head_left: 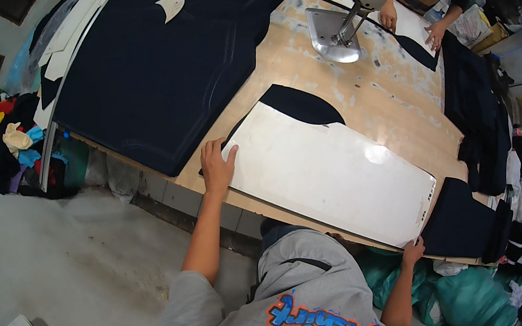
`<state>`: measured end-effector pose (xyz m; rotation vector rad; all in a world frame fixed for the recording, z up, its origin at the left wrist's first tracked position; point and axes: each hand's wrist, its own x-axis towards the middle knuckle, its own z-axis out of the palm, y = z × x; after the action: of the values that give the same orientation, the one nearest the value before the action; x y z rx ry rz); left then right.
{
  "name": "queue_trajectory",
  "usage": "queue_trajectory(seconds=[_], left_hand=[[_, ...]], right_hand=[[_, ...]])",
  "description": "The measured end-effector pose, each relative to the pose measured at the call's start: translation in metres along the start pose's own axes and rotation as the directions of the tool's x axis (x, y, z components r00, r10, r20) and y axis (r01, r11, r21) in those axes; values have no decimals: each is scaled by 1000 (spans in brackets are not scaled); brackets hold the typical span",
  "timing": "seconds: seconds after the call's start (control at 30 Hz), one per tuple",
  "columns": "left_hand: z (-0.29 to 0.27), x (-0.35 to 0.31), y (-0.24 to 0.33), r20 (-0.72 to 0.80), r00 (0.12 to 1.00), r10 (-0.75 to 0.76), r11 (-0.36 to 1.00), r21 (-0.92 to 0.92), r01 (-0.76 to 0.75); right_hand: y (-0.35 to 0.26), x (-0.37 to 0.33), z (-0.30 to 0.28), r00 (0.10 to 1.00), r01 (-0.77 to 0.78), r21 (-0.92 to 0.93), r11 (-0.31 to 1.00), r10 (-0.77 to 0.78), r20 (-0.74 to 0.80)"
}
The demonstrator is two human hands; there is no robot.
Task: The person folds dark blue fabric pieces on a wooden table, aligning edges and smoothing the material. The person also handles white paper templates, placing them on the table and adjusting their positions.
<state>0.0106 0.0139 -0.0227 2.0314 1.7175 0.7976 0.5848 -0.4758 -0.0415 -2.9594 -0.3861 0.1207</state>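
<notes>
A long white pattern board [322,167] lies on navy fabric [303,104] on the wooden table, and the fabric's curved edge shows past its far side. My left hand [216,166] rests on the board's left end, fingers extended and thumb apart. At the near right corner of the board is my right hand [412,251], its fingers closed together. Whatever those fingers hold, if anything, is too small to make out. Just right of this hand lies a folded pile of navy fabric [459,217].
Layered navy fabric [152,64] covers the table's left part, with a small white template [171,8] on top. A cutting machine with a metal base plate [333,34] stands beyond the board. Across the table, a co-worker's hands [436,34] touch another white board. Green bags [474,300] sit below.
</notes>
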Motion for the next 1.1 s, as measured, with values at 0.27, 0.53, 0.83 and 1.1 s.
queue_trajectory(seconds=[0.27, 0.53, 0.83, 1.1], left_hand=[[6, 17, -11, 68, 993, -96, 990, -100, 103], [-5, 38, -7, 330, 901, -282, 899, -238, 369], [21, 34, -29, 161, 971, -174, 920, -324, 219], [24, 33, -30, 140, 980, -140, 989, 60, 133]], right_hand=[[9, 8, 1, 1000, 17, -89, 996, -19, -22], [-12, -1, -1, 996, -88, 1, 996, 88, -17], [-17, -11, -3, 994, -91, 49, 995, 94, -52], [-47, -18, 1, 978, -172, 141, 975, 186, -93]])
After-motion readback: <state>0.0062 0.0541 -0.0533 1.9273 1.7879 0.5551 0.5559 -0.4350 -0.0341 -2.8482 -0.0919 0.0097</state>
